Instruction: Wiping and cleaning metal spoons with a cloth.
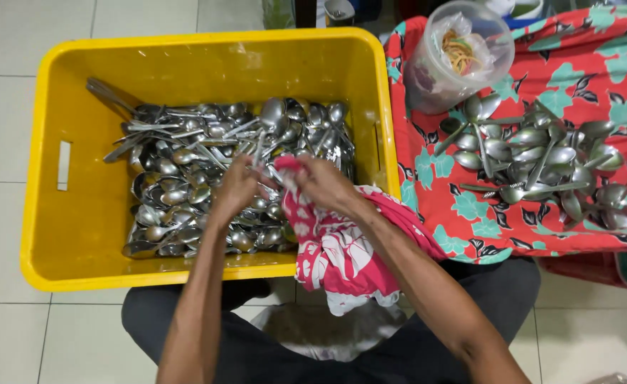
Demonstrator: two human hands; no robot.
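A yellow plastic crate point(72, 213) holds a heap of wet steel spoons and forks point(185, 178). Over the heap, my left hand point(237, 186) grips a piece of cutlery whose shape is mostly hidden. My right hand point(325, 181) is closed around a red and white patterned cloth point(335, 249) and presses it against that piece. The cloth hangs over the crate's front rim onto my lap.
To the right, a red floral cloth point(583, 64) carries a pile of spoons point(541, 160). A clear plastic tub point(459, 57) holding a bag of rubber bands stands at its far left corner. Pale floor tiles point(1, 107) surround the crate.
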